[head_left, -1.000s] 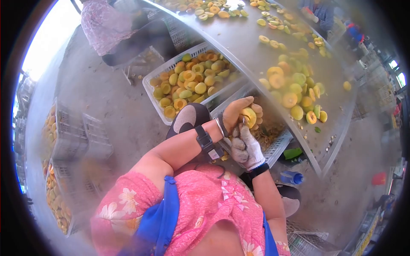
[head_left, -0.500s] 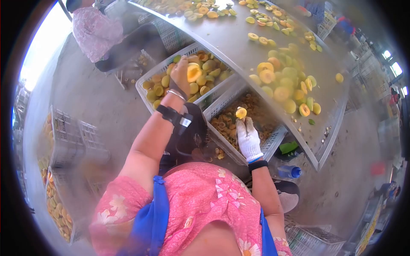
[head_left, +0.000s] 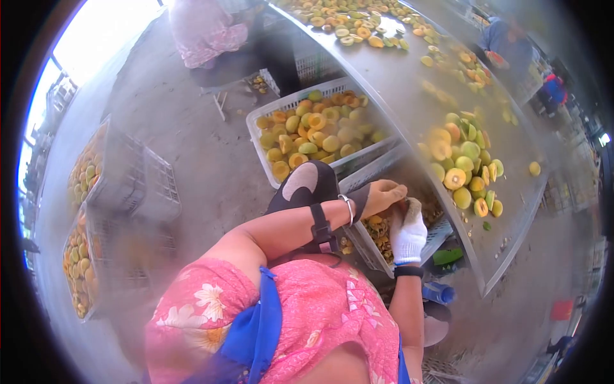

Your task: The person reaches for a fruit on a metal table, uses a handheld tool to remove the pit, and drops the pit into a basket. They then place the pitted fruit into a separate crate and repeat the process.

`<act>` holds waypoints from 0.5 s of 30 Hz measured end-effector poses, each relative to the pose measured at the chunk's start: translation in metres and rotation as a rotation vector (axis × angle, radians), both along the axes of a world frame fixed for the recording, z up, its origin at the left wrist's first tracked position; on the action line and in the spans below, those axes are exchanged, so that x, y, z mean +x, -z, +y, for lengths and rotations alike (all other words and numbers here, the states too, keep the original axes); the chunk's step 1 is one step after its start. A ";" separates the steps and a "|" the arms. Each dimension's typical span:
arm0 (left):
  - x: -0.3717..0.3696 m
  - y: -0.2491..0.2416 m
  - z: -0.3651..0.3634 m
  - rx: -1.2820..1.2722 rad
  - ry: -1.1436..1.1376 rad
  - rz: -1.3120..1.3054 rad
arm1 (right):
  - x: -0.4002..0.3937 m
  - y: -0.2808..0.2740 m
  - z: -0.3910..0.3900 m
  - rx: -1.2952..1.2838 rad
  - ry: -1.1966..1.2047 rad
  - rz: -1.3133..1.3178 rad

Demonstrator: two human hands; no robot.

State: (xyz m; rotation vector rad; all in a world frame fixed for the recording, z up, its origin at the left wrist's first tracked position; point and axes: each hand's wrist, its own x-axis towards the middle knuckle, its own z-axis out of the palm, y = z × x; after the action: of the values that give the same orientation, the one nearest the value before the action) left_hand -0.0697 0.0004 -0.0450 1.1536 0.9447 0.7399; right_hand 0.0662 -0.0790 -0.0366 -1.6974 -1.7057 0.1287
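My left hand, bare with a bracelet at the wrist, meets my right hand above a crate of scraps. The fingers of my left hand are drawn together in a pinch. My right hand wears a white glove with soiled fingertips, its fingers bent and closed against the left ones. Whatever sits between the fingertips is hidden. Behind my hands stands a white crate full of halved, apricot-like fruit, several with orange hollows facing up.
To the right, a metal table carries a pile of fruit halves; its raised edge overhangs the scraps crate. Stacked fruit crates stand at left. A blue bottle lies by my right forearm. Another person sits at the far left.
My left hand has left the fruit crate and come across to my right hand. The fruit half it held and the yellow piece in my glove no longer show. The view has shifted.
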 end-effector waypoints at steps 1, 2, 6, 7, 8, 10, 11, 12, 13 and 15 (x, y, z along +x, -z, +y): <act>-0.003 -0.004 0.001 -0.024 0.035 0.031 | 0.002 -0.003 -0.002 -0.012 -0.001 -0.040; -0.006 -0.009 0.003 -0.049 0.072 0.061 | 0.003 -0.006 -0.004 -0.025 0.002 -0.081; -0.005 0.007 0.007 -0.034 0.111 0.117 | 0.020 -0.006 -0.006 -0.075 0.149 -0.145; -0.005 0.009 0.005 0.024 0.123 0.147 | 0.024 -0.007 -0.006 -0.036 0.158 -0.112; -0.003 0.010 0.005 0.086 0.141 0.175 | 0.028 -0.011 -0.007 0.005 0.174 -0.080; -0.001 -0.002 0.003 0.446 0.164 0.371 | 0.025 -0.020 -0.011 0.027 0.185 0.027; 0.001 -0.013 0.006 0.657 0.089 0.338 | 0.023 -0.024 -0.014 0.037 0.185 0.104; 0.005 -0.024 0.012 0.861 0.007 0.300 | 0.019 -0.029 -0.016 0.059 0.179 0.175; 0.010 -0.037 0.025 0.946 -0.033 0.284 | 0.018 -0.031 -0.018 0.072 0.181 0.230; 0.021 -0.067 0.052 0.993 -0.086 0.338 | 0.016 -0.035 -0.019 0.081 0.184 0.330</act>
State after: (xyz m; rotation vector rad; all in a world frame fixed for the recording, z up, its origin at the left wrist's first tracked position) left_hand -0.0485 0.0520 0.0222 2.1633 0.9130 1.1607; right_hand 0.0817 -0.0975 -0.0021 -1.6593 -1.2912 0.2368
